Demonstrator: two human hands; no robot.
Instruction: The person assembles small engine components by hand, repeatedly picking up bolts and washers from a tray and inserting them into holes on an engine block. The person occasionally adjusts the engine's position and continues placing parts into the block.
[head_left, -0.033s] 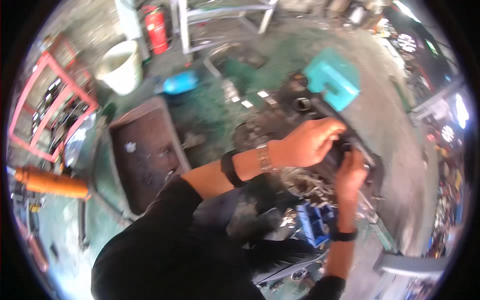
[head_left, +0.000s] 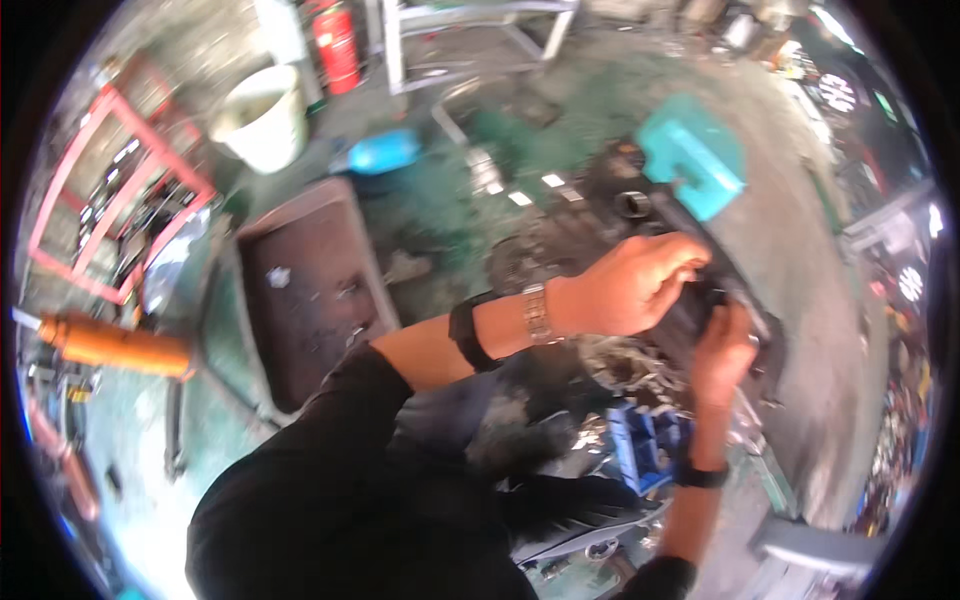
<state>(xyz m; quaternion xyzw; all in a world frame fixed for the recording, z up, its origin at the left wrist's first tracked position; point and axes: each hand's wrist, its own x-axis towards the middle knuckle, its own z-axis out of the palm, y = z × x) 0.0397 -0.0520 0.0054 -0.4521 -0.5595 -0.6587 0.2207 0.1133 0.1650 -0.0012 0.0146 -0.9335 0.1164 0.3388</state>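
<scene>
A long dark machine part [head_left: 680,212], perhaps from an engine, lies on the floor at the right of centre, with a round opening near its far end. My left hand [head_left: 630,288], a metal watch at its wrist, is closed above this part; whatever its curled fingers hold is hidden. Lower and to the right, my right hand [head_left: 722,350] has its fingers bent together against the part's near end. Between my forearms a heap of small metal pieces [head_left: 630,365] lies beside the part. Some blur softens the fingers' outlines.
A blue divided tray [head_left: 628,450] sits by my right wrist. Beyond the part stands a teal box [head_left: 690,150]. Leftward are a brown-grey tub [head_left: 310,300], a blue bottle [head_left: 385,152], a white bucket [head_left: 265,120], a red extinguisher [head_left: 336,48] and an orange cylinder [head_left: 115,343].
The whole scene has shifted slightly right and a little up in the picture. Both hands keep nearly the same place on the machine part.
</scene>
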